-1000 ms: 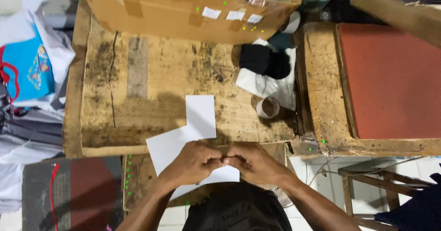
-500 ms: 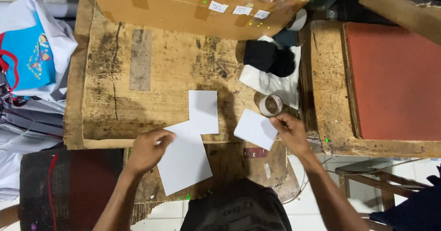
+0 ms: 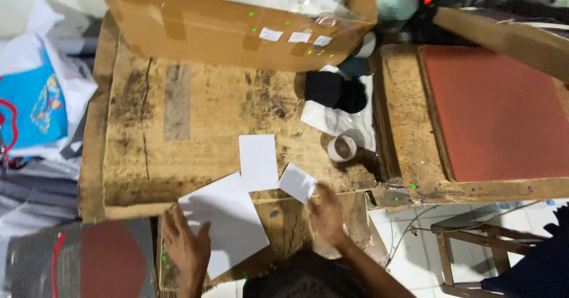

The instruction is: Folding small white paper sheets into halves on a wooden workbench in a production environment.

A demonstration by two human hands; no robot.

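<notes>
Worn cardboard worktop point(image 3: 195, 120), small white slip point(image 3: 297, 183) pinched in right hand point(image 3: 326, 214) (left hand point(image 3: 185, 243) open, flat on large sheet point(image 3: 228, 222))

Worktable point(image 3: 195, 114): rough wood, stained, scuffed, matt. Big sheet point(image 3: 228, 221), upright sheet point(image 3: 258, 162) & small slip point(image 3: 297, 182): smooth matt white paper. Box point(image 3: 237, 28): plain brown cardboard w/ glossy clear plastic inside. Tape roll point(image 3: 342, 149): shiny. Pad point(image 3: 504, 108): matt red, smooth. Black bundle point(image 3: 335, 90): soft cloth.
</notes>
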